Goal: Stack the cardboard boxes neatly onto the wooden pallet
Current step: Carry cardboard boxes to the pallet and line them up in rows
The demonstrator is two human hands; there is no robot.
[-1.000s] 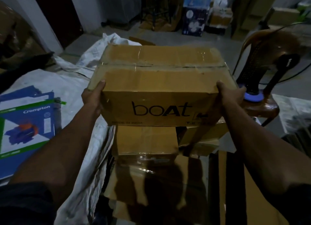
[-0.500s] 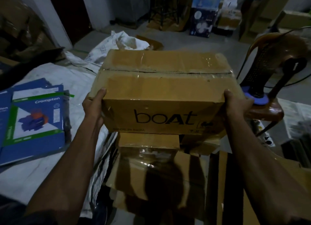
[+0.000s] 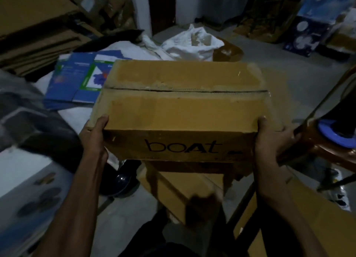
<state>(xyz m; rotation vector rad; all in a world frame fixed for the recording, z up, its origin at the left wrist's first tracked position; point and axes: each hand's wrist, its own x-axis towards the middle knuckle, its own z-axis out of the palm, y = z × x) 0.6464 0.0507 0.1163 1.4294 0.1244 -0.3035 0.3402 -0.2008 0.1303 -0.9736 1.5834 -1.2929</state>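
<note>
A taped brown cardboard box (image 3: 181, 106) printed "boAt" is held in the air in front of me. My left hand (image 3: 95, 139) grips its left end, thumb on the top edge. My right hand (image 3: 269, 139) grips its right end the same way. Below the box lie more brown cardboard boxes (image 3: 185, 183) and flat cardboard sheets (image 3: 316, 214). No wooden pallet can be made out in the dim light.
A brown plastic chair (image 3: 327, 152) with a blue-based object stands close on the right. Blue flattened cartons (image 3: 77, 79) lie on white sacking at left, a white sack (image 3: 194, 43) behind. A dark shoe (image 3: 121, 181) rests on the concrete floor. Stacked cardboard fills the far left.
The view has swung left and the box has come away from the stack below it; both hands keep the same grip. The chair now sits at the right edge.
</note>
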